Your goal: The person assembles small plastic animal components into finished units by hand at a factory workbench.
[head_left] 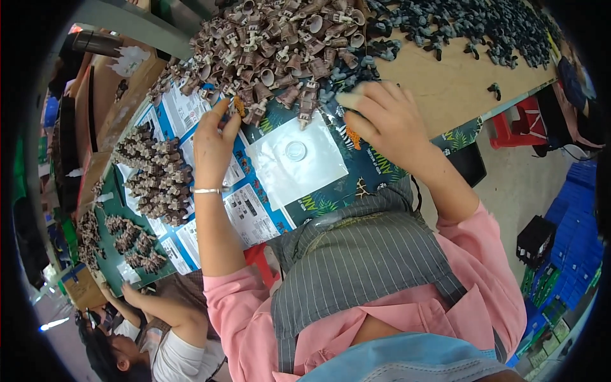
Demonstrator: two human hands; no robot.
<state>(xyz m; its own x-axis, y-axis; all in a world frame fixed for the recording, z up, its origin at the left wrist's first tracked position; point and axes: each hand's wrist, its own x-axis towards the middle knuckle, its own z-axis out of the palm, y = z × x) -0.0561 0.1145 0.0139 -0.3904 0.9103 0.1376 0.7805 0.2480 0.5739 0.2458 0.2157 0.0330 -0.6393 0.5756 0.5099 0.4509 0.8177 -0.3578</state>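
My left hand [214, 141], with a bracelet at the wrist, is at the left edge of the brown pile. Its thumb and fingers are bent together around a small pale piece I cannot make out. My right hand [388, 121] reaches over the dark grey toy pieces [331, 92], its fingers stretched and the thumb apart; the fingertips are blurred. Between the hands lies a shiny white sheet [296, 178] with a round clear disc [296, 151] on it. Just beyond the sheet, a brown toy figure [308, 102] lies at the front of the pile of brown cup-shaped toy parts [273, 51].
Printed card sheets [245, 213] cover the table on the left, with rows of brown toy figures [156, 175] standing there. Black and grey parts [458, 28] are heaped on brown board at the far right. A co-worker [159, 325] sits at lower left. A red stool [522, 127] stands right.
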